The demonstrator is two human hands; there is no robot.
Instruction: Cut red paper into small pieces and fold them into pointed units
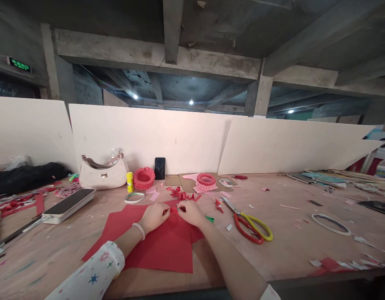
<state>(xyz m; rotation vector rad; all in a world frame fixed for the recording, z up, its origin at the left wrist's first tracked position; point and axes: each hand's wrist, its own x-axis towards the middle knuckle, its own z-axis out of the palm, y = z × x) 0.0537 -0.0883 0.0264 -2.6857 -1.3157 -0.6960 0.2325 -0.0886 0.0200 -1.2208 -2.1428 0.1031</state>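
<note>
Near the middle of the desk (305, 250), over the red sheets (161, 250), the left hand (154, 216) and right hand (190, 212) meet, each grip pinched on one small red paper piece (173, 210), apparently folded though too small to confirm, with the scissors (251, 225) lying to the right.

Small matt red paper piece (174, 211) pinched between the fingers (166, 211), smooth matt red paper sheets (161, 248) beneath them, scissors (249, 224) to their right with shiny metal blades and glossy plastic handles, dull, rough wooden table (289, 254)
</note>
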